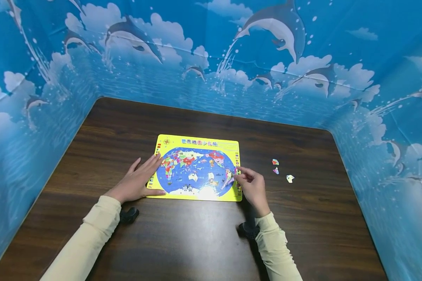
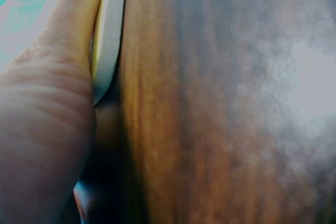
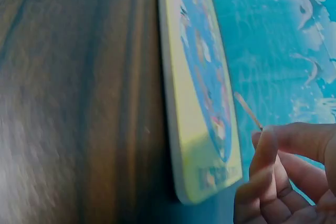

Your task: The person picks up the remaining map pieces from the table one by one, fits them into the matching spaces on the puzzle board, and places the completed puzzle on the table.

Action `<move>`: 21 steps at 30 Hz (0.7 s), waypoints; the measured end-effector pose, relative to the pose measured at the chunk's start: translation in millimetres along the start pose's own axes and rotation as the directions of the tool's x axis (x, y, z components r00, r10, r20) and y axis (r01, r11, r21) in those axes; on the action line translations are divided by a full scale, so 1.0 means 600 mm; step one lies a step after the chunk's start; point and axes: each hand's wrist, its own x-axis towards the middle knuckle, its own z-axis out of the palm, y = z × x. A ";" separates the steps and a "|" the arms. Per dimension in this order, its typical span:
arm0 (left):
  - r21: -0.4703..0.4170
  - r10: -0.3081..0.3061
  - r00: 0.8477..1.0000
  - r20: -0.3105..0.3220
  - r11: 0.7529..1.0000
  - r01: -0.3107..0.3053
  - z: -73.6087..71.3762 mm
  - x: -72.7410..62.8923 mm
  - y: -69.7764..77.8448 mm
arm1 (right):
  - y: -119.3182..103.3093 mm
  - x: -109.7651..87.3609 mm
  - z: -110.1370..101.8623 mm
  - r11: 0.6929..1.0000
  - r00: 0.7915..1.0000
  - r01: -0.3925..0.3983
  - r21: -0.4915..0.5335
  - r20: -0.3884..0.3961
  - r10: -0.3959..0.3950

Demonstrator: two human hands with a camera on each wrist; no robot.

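We see a dark brown wood-grain table (image 1: 193, 117) with rounded far corners, enclosed at the back and on both sides by a blue printed backdrop (image 1: 144, 86). Across it we make out leaping dolphins (image 1: 286, 23), white clouds (image 1: 170, 33), splashing droplets and rippled water, with faint creases in the material. Toward us, a pale, soft-edged glare (image 1: 190, 242) brightens the tabletop's near part.

Chinese title "世界地图少儿版" (image 1: 199, 142) running along top margin of yellow map board (image 1: 197, 169); compass rose (image 1: 167, 141) standing left of it; small flags (image 1: 237, 158) lining both side edges; lettering (image 1: 201, 178) on blue sea being too small to read
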 end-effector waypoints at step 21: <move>0.001 0.000 1.000 0.017 1.000 0.000 -0.001 0.004 -0.003 | 0.003 -0.006 0.030 0.990 1.000 -0.011 -0.144 0.000 0.011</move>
